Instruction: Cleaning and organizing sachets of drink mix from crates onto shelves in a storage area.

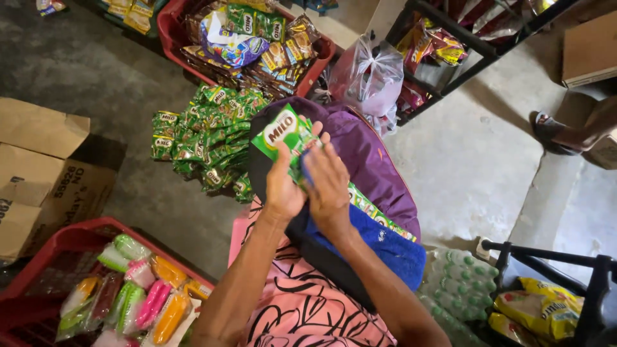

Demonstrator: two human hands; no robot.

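Observation:
My left hand (283, 183) and my right hand (329, 183) together grip a strip of green drink sachets (283, 132) held up over my lap. The strip trails down to the right across a blue cloth (392, 247) and a purple garment (366, 154) on my knees. A pile of the same green sachets (209, 138) lies on the floor just beyond my hands.
A red crate of mixed snack packets (250, 38) stands at the top. Another red crate with colourful packets (128, 289) sits at bottom left, beside a cardboard box (45, 173). A tied plastic bag (369, 77), black metal racks (546, 263) and another person's sandalled foot (559, 132) are on the right.

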